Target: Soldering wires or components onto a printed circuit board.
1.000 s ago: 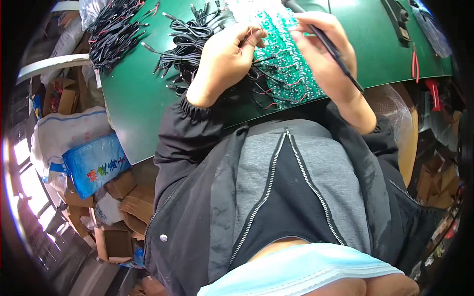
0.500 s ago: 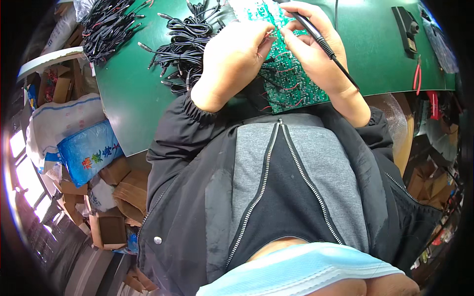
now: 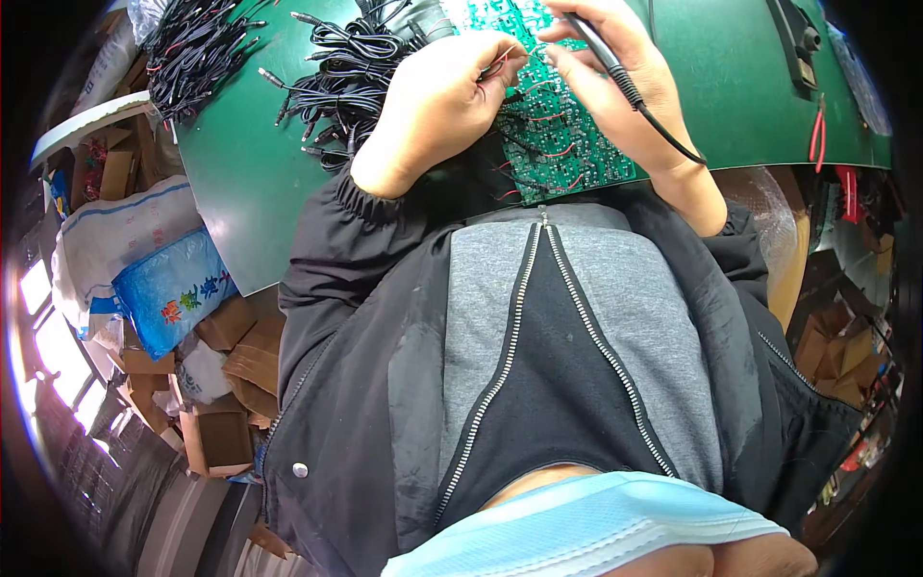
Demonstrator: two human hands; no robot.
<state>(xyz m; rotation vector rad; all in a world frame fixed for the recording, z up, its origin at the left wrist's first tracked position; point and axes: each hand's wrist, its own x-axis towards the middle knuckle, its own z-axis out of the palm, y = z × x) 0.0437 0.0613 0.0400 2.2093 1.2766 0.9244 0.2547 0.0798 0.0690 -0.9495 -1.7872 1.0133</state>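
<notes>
A green circuit board [image 3: 577,159] lies at the table's near edge, with short red and black wires along its left part. Over its left side my left hand [image 3: 442,101] is closed, pinching the thin red and dark wire end of a cable [image 3: 498,65] between thumb and fingers. My right hand [image 3: 625,91] grips a black-handled soldering iron [image 3: 603,50] like a pen above the board. Its cord [image 3: 673,142] runs back over the wrist; the tip is outside the picture. Beside my left hand lie bundled black cables with plugs [image 3: 351,87].
Another heap of black cables [image 3: 197,58] sits at the far left of the green table [image 3: 231,192]. On the right are a black stand [image 3: 796,43] and red-handled pliers [image 3: 817,135]. Cardboard boxes [image 3: 216,438] and a blue bag [image 3: 173,293] are below on the left.
My left hand has shifted slightly left with the wire in it. The right-hand fingers have spread a little around the soldering iron. The whole view has moved slightly.
</notes>
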